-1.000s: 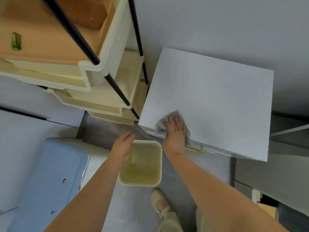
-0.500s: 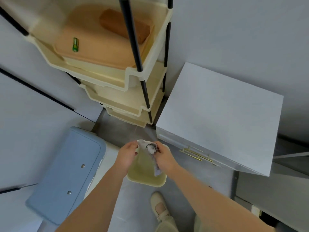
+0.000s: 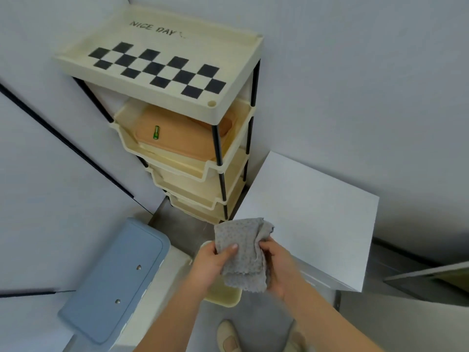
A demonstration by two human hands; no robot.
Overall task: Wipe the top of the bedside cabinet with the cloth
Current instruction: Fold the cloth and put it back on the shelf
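Both hands hold the cloth (image 3: 241, 252) up in the air, off the cabinet: left hand (image 3: 212, 262) w/ thumb pressed on the front of the fabric, fingers (image 3: 229, 250) curled behind it; right hand (image 3: 279, 269) pinching the other edge, fingers narrow and closed on the folds. Cloth hangs bunched between the two sets of fingers, lower hem drooping below them, over the small cream bin (image 3: 224, 297) on the floor. Bedside cabinet (image 3: 312, 219) top sits just beyond and to the right of the right-hand fingers, bare, no contact w/ the cloth. Looks like a refold or shake-out step, so wiping is paused, prob. not finished; can't tell how much of the top is done. Risks from here: grip is only at the edges, so a loose pinch could drop the cloth into the bin under the fingers. If it goes back bunched, it'd smear rather than wipe flat. Tiered rack (image 3: 177, 72) stands close beyond the left-hand fingers, touching or nearly touching the cabinet side, so a wide sweep toward that edge could knock it.
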